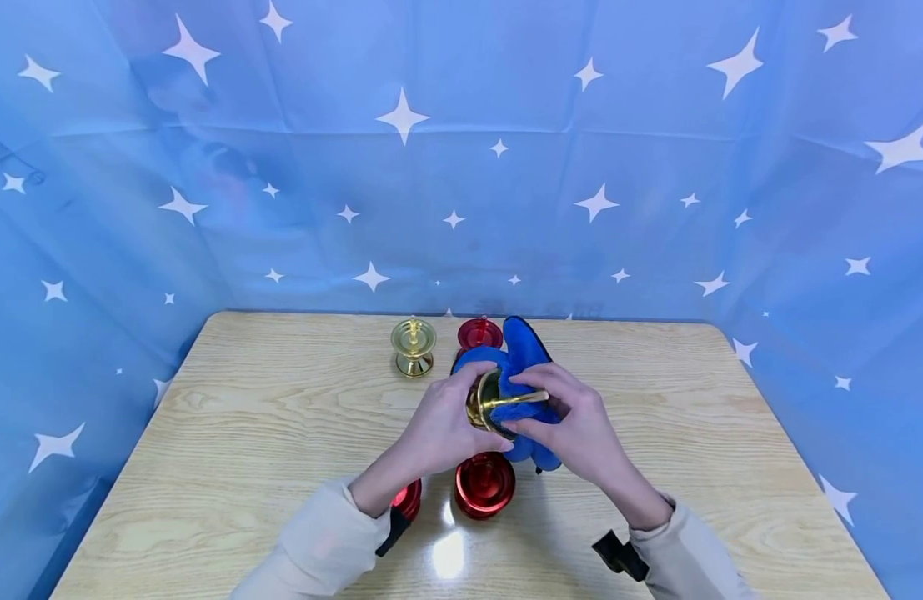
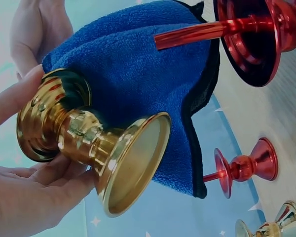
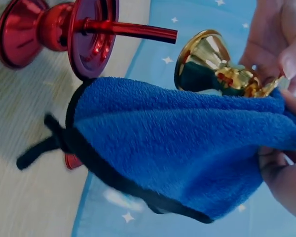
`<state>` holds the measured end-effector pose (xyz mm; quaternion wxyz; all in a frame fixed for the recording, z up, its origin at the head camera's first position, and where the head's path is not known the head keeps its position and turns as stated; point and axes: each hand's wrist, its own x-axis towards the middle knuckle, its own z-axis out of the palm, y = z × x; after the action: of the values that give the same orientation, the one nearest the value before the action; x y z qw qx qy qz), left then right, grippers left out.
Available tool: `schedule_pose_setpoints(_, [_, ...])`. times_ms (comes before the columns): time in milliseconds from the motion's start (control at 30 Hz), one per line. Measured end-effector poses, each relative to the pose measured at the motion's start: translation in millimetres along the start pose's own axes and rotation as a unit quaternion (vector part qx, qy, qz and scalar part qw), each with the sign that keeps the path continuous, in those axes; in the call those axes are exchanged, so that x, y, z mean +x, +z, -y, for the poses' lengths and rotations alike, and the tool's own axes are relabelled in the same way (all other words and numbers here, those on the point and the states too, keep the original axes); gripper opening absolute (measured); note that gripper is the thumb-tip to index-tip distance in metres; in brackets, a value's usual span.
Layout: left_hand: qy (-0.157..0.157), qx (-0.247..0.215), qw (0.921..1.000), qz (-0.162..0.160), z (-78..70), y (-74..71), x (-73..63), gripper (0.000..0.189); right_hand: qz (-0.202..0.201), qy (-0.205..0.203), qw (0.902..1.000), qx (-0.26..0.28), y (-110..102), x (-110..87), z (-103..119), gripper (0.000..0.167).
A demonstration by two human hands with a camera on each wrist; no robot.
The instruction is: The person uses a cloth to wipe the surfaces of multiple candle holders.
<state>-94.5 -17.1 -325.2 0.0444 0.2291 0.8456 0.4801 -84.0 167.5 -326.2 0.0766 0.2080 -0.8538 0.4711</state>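
Note:
My left hand (image 1: 449, 421) grips a shiny gold candlestick (image 2: 84, 133) by its dish end, above the table. It is tilted, with its flared foot facing the left wrist camera and its thin spike pointing toward my right hand in the head view. My right hand (image 1: 577, 417) pinches a fluffy blue cloth (image 3: 177, 143) with black edging. The cloth lies against the candlestick's dish and hangs down beside it. In the right wrist view, the cloth hides part of the dish and some of the right fingers.
A second gold candlestick (image 1: 413, 346) stands at the back of the wooden table (image 1: 266, 417), with a red candlestick (image 1: 480, 333) to its right. Another red candlestick (image 1: 484, 486) stands in front of the hands. One more red piece (image 1: 406, 500) is partly covered by the left wrist.

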Motion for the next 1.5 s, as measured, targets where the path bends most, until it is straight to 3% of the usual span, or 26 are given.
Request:
schedule_pose_setpoints(200, [0.003, -0.001, 1.0, 0.007, -3.1, 0.3, 1.3, 0.078, 0.007, 0.021, 0.9966, 0.08, -3, 1.8, -2, 0.024])
schedule_pose_setpoints(633, [-0.025, 0.004, 0.9995, 0.017, -4.7, -2.6, 2.6, 0.078, 0.004, 0.008, 0.9938, 0.111, -9, 0.5, -4, 0.023])
schedule_pose_setpoints(833, [-0.022, -0.01, 0.9997, 0.01, 6.2, -7.0, 4.2, 0.078, 0.003, -0.044, 0.9912, 0.125, -28, 1.2, -2, 0.026])
schedule_pose_setpoints(933, [-0.034, -0.078, 0.9961, 0.022, 10.2, -12.9, 4.6, 0.077, -0.001, -0.078, 0.9884, 0.13, -39, 3.1, 1, 0.029])
schedule_pose_setpoints(1067, [-0.045, -0.192, 0.9784, 0.062, 8.9, -20.0, 5.5, 0.074, 0.017, -0.106, 0.9893, 0.098, -42, 7.1, 5, 0.033])
schedule_pose_setpoints(1167, [-0.044, -0.219, 0.9707, 0.088, 5.8, -22.3, 6.6, 0.074, 0.047, -0.111, 0.9912, 0.054, -34, 9.2, 5, 0.039])
schedule_pose_setpoints(1300, [-0.059, -0.2, 0.9737, 0.092, 2.5, -21.8, 6.7, 0.076, 0.078, -0.094, 0.9924, 0.009, -25, 10.7, 3, 0.046])
schedule_pose_setpoints(1500, [-0.085, -0.179, 0.9774, 0.073, 2.4, -16.5, 6.3, 0.075, 0.097, -0.059, 0.9928, -0.038, -17, 12.9, -1, 0.047])
